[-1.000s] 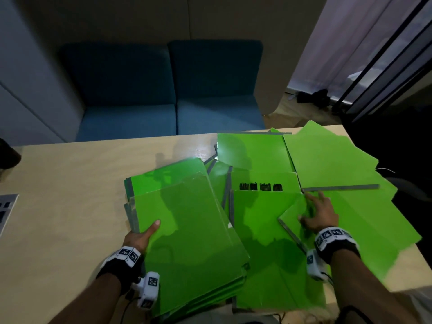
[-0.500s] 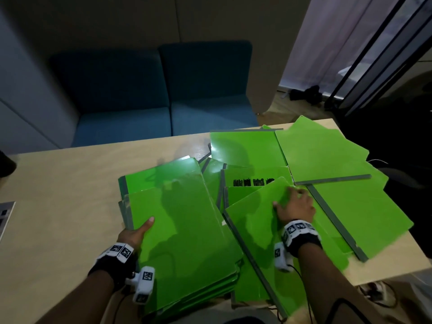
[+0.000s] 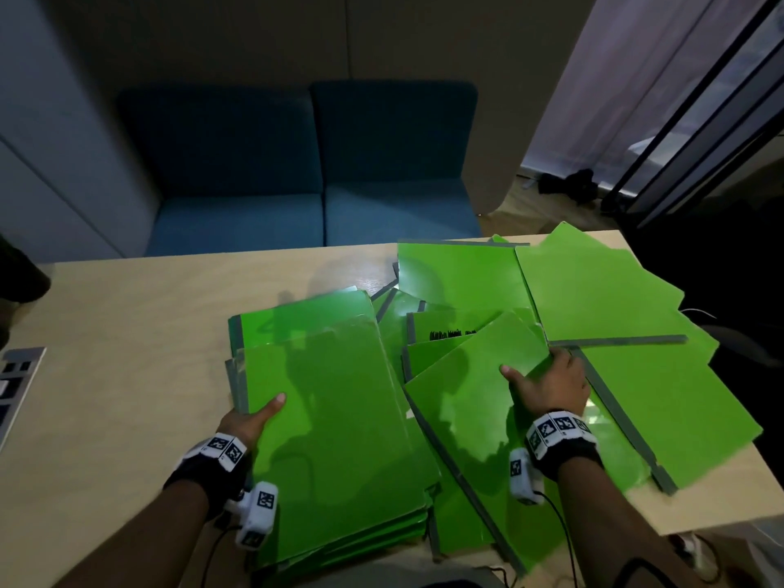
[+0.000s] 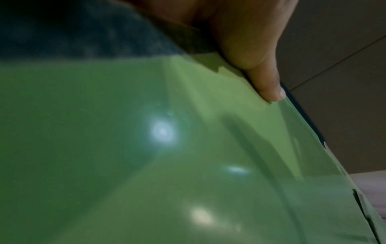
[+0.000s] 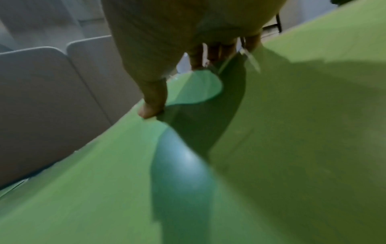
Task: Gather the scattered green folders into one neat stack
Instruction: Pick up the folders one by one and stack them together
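Note:
A stack of green folders (image 3: 331,418) with grey spines lies on the wooden table (image 3: 127,375), near its front edge. My left hand (image 3: 254,418) grips the stack's left edge, thumb (image 4: 267,85) on the top cover and fingers hidden below. My right hand (image 3: 547,384) holds one green folder (image 3: 466,409) by its right edge, thumb (image 5: 152,105) on top and fingers under it. This folder lies tilted just right of the stack, over other folders. More green folders lie fanned out at the back (image 3: 458,278), back right (image 3: 594,286) and right (image 3: 670,401).
A blue sofa (image 3: 297,171) stands behind the table. A grey device (image 3: 17,375) sits at the table's left edge. The right folders overhang the table's right edge. Cables hang below the front edge.
My right hand has taken hold of a folder among the scattered ones and drawn it left toward the stack. The left hand has stayed on the stack's edge.

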Demonstrator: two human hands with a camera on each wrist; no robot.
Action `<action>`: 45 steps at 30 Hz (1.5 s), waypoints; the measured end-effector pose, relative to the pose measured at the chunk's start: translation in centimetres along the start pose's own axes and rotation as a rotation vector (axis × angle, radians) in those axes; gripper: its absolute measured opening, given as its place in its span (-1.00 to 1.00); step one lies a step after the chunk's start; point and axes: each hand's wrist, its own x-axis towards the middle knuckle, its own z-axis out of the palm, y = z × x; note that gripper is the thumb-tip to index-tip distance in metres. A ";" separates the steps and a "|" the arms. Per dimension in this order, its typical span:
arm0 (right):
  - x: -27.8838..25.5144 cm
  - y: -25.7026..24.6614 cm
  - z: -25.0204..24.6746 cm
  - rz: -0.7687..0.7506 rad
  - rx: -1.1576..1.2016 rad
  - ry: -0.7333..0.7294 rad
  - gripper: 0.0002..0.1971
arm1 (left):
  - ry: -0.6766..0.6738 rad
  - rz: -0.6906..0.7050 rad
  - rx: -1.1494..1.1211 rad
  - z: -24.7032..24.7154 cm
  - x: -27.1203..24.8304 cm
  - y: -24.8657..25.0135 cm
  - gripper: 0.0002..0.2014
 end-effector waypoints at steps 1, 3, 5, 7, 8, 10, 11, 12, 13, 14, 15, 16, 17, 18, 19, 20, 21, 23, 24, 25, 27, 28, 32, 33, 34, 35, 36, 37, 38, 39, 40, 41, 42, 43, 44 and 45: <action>0.1 -0.4 -0.5 -0.021 0.063 -0.003 -0.05 | 0.008 0.000 -0.021 0.0 0.2 -0.1 -0.20; 0.7 -1.1 -2.2 -0.039 0.164 -0.057 -0.14 | 0.019 -0.004 -0.036 0.0 0.4 -0.3 -0.20; 1.5 -1.6 -4.1 -0.060 0.292 -0.124 -0.23 | 0.000 -0.022 -0.041 -0.3 0.6 -0.6 -0.15; 2.3 -2.2 -5.8 -0.101 0.405 -0.155 -0.27 | -0.028 -0.040 -0.034 -0.6 0.8 -0.9 -0.04; 2.5 -2.7 -6.5 -0.124 0.446 -0.150 -0.28 | -0.048 -0.045 -0.028 -0.7 0.8 -0.9 -0.02; 3.0 -3.8 -8.1 -0.173 0.533 -0.124 -0.33 | -0.049 -0.047 -0.035 -0.7 2.0 -1.8 0.03; 3.2 -4.1 -8.8 -0.189 0.600 -0.099 -0.37 | -0.038 -0.053 -0.017 -0.5 2.1 -2.0 0.06; 3.4 -4.6 -9.5 -0.200 0.680 -0.074 -0.46 | -0.033 -0.060 -0.035 -0.4 2.0 -2.0 0.08; 3.8 -4.9 -9.9 -0.202 0.763 -0.039 -0.57 | -0.031 -0.061 -0.057 -0.4 1.6 -1.7 0.05; 4.3 -5.5 -10.1 -0.203 0.821 -0.011 -0.67 | -0.017 -0.055 -0.072 -0.5 0.7 -1.1 -0.02; 4.7 -6.3 -9.8 -0.198 0.835 0.004 -0.73 | 0.008 -0.050 -0.074 -0.5 0.2 -0.6 -0.12; 4.8 -7.4 -9.3 -0.204 0.836 0.000 -0.75 | 0.034 -0.049 -0.077 -0.4 0.3 -0.4 -0.21; 4.7 -8.7 -8.5 -0.217 0.831 -0.020 -0.75 | 0.046 -0.049 -0.081 -0.2 0.4 -0.4 -0.26; 4.5 -10.3 -7.7 -0.227 0.827 -0.056 -0.73 | 0.044 -0.045 -0.088 -0.2 0.1 -0.2 -0.23; 4.2 -11.7 -6.7 -0.236 0.811 -0.096 -0.71 | 0.037 -0.046 -0.097 -0.2 0.1 -0.1 -0.14; 4.0 -13.1 -5.8 -0.239 0.794 -0.133 -0.70 | 0.031 -0.045 -0.107 -0.2 0.5 -0.2 0.00; 3.9 -14.4 -5.1 -0.249 0.771 -0.159 -0.70 | 0.027 -0.050 -0.105 -0.2 1.2 -0.6 0.12; 3.9 -16.4 -3.9 -0.272 0.711 -0.197 -0.68 | 0.018 -0.054 -0.080 0.0 2.3 -1.6 0.23; 3.9 -17.3 -3.9 -0.280 0.679 -0.201 -0.66 | 0.021 -0.051 -0.084 0.0 2.8 -2.1 0.24; 4.2 -18.1 -4.0 -0.294 0.669 -0.196 -0.64 | 0.023 -0.052 -0.095 0.0 3.2 -2.7 0.23; 4.9 -19.5 -4.5 -0.288 0.713 -0.185 -0.58 | 0.047 -0.055 -0.112 -0.3 2.0 -2.5 0.21; 5.3 -20.1 -4.6 -0.256 0.748 -0.192 -0.49 | 0.044 -0.047 -0.134 -0.4 1.8 -2.5 0.17; 5.2 -21.2 -0.4 -0.122 0.670 -0.291 0.17 | 0.022 -0.026 -0.144 -0.7 1.9 -2.7 0.09; 4.1 -20.9 1.5 -0.073 0.617 -0.332 0.20 | 0.009 -0.011 -0.141 -0.9 1.6 -2.6 0.10; 2.4 -20.8 2.9 -0.025 0.580 -0.377 0.17 | -0.010 0.006 -0.155 -1.1 1.6 -2.5 0.09; 0.5 -20.4 4.4 0.010 0.550 -0.425 0.13 | -0.053 0.012 -0.207 -1.2 1.7 -2.5 0.14; -1.4 -20.1 5.6 0.024 0.516 -0.484 0.07 | -0.122 0.019 -0.287 -1.5 1.8 -2.5 0.22; -3.2 -19.8 6.4 0.045 0.469 -0.545 0.00 | -0.199 0.015 -0.353 -1.7 1.8 -2.5 0.22; -4.1 -19.5 7.5 0.077 0.421 -0.593 -0.14 | -0.242 0.007 -0.395 -1.9 1.6 -2.4 0.11; -4.7 -19.6 8.1 0.078 0.346 -0.624 -0.28 | -0.263 0.004 -0.436 -1.9 1.8 -2.7 0.00; -5.2 -20.0 8.2 0.042 0.247 -0.658 -0.41 | -0.263 0.009 -0.460 -1.8 2.4 -3.2 0.00; -5.2 -20.7 8.4 -0.010 0.137 -0.657 -0.48 | -0.254 0.026 -0.458 -1.8 2.5 -3.5 0.06; -5.0 -21.6 8.3 -0.098 0.048 -0.610 -0.48 | -0.236 0.057 -0.442 -1.7 2.6 -3.8 0.07; -4.5 -22.3 8.4 -0.211 -0.028 -0.525 -0.36 | -0.232 0.086 -0.418 -1.8 2.4 -3.9 0.02; -4.1 -23.2 8.2 -0.323 -0.044 -0.438 -0.19 | -0.237 0.098 -0.405 -1.7 2.5 -4.1 -0.03; -3.9 -23.9 8.3 -0.424 -0.008 -0.393 -0.08 | -0.241 0.097 -0.391 -1.7 2.6 -4.4 -0.02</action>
